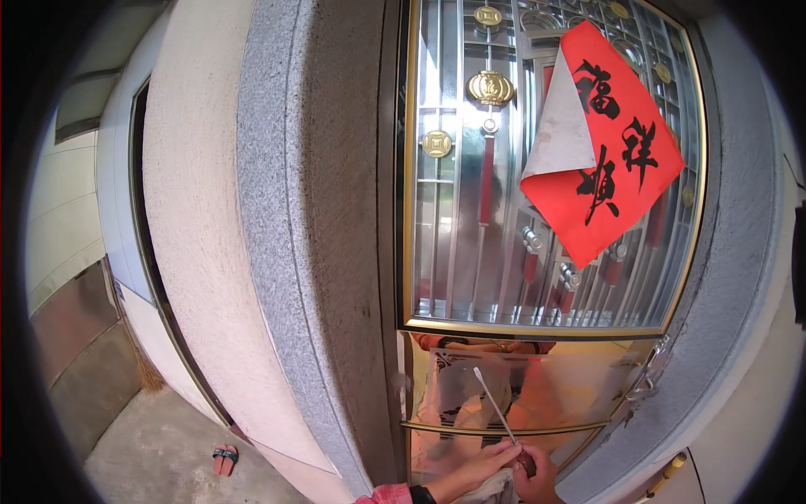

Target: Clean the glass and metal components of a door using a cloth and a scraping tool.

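Observation:
A screwdriver (495, 406) with a long metal shaft and a dark reddish handle points up and away, in front of the door's lower panel. Around its handle my right hand (536, 477) is closed. The fingers of my left hand (485, 465) pinch the screwdriver where shaft and handle meet. A greyish-white cloth (493, 491) hangs below my hands, and I cannot tell which hand has it. Ahead stands a metal door (444, 252) with upright bars, gold ornaments and a gold-edged frame. Its mirror-like lower panel (567, 390) reflects a person.
Red paper (623, 208) bearing black writing hangs on the door, one corner folded over. A door handle (642, 390) juts from the right edge. Grey stone trim (277, 157) lines the left. Pink sandals (225, 460) and a straw broom (149, 372) are at lower left.

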Tool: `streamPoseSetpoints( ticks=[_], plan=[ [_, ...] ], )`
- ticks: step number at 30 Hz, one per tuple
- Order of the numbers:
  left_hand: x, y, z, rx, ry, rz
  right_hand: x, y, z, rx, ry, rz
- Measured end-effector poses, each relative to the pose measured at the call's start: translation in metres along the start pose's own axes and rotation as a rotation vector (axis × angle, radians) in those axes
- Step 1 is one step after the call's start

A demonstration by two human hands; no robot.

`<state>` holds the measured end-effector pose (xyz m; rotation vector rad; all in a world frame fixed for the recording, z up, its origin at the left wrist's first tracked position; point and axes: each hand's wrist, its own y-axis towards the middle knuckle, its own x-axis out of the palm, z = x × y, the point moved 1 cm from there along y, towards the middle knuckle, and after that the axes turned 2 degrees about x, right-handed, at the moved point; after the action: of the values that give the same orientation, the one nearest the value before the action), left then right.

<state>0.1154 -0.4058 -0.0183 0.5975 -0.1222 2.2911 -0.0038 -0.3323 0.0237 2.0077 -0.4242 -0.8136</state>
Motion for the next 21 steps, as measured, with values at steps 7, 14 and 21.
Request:
streamPoseSetpoints(
  ticks=[7,14,21],
  plan=[
    [0.009,0.006,-0.003,0.093,0.071,-0.062,-0.011,-0.030,0.016,-0.009,-0.208,-0.280],
    [-0.009,0.003,-0.003,0.225,0.459,-0.081,-0.034,-0.049,0.068,0.925,0.194,-0.289],
    [0.005,-0.020,0.054,0.393,0.600,-0.106,-0.014,-0.068,0.075,0.462,-0.425,-1.106]
  ],
)
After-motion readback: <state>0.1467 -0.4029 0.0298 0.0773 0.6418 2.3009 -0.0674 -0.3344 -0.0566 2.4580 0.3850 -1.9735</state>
